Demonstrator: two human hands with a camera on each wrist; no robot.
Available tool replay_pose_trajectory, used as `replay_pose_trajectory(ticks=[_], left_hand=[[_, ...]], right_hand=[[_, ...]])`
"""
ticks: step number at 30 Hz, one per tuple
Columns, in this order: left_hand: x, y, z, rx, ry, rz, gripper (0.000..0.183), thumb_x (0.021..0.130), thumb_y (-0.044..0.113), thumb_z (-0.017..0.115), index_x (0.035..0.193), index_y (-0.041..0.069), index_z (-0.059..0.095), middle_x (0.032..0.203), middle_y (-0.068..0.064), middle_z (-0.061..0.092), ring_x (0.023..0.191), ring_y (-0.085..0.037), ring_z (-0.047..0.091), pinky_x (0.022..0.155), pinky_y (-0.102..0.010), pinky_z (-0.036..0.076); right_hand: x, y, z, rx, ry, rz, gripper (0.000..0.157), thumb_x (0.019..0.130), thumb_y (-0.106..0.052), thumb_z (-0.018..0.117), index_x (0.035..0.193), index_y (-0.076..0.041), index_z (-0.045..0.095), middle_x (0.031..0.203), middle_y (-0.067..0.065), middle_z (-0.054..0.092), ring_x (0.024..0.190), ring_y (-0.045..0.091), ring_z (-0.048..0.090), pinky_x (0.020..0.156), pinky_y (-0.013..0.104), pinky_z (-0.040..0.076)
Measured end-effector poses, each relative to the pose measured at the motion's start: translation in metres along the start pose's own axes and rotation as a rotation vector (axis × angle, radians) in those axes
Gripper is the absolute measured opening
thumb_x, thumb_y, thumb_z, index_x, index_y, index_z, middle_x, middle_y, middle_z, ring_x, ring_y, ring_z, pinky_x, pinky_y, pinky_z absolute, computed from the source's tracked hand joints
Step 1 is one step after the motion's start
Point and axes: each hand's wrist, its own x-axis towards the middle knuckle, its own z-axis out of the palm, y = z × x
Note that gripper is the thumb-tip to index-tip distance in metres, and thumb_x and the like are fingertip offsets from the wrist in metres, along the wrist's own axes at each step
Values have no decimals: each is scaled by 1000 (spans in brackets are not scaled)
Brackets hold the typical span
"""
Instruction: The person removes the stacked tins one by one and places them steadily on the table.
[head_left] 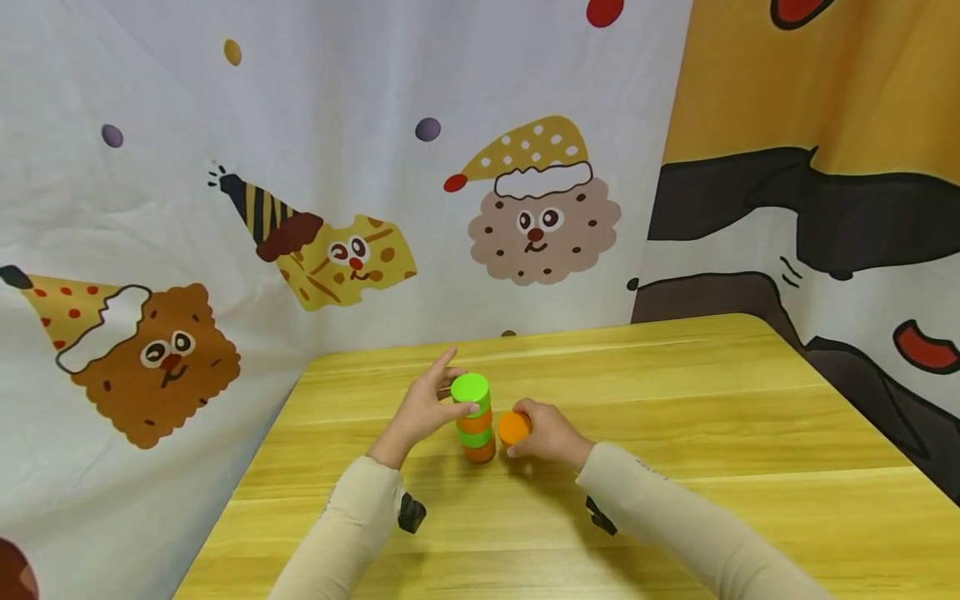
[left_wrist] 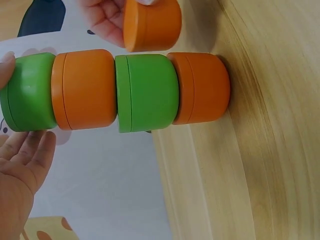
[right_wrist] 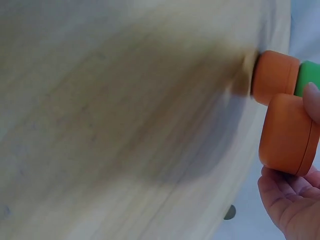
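Four small lidded round jars stand in an upright stack: a green jar (head_left: 470, 393) on top, an orange jar (left_wrist: 85, 90) under it, a second green jar (left_wrist: 150, 92), and an orange jar (left_wrist: 205, 89) on the table. My left hand (head_left: 426, 408) holds the top green jar from the left, thumb on its near side and fingers on its far side. Right beside the stack, my right hand (head_left: 553, 435) pinches another orange jar (right_wrist: 287, 134) between thumb and fingers. That jar is raised above the tabletop in the right wrist view.
The stack and both hands are over a wooden table (head_left: 675, 400). Its far edge meets a white curtain (head_left: 360, 108) printed with cartoon biscuits and cheese. Dark straps (head_left: 411, 512) show at both wrists below the cream sleeves (head_left: 341, 521).
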Motion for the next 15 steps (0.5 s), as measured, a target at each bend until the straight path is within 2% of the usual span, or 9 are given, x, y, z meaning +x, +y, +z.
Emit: replay_pose_trajectory(ticks=[7, 15], left_hand=[[0, -3, 0, -2, 10, 8, 94, 75, 18, 78, 149, 21, 20, 131, -7, 53, 121, -25, 50, 102, -43, 41], [0, -6, 1, -5, 15, 15, 92, 76, 19, 78, 149, 21, 21, 133, -5, 53, 122, -26, 49, 102, -43, 41]], right_hand=[[1, 4, 7, 8, -19, 38, 64, 67, -13, 84, 121, 2, 53, 110, 13, 60, 88, 20, 56, 80, 38, 51], [3, 8, 15, -8, -24, 22, 62, 65, -14, 85, 117, 1, 53, 106, 12, 61, 86, 20, 55, 78, 37, 50]])
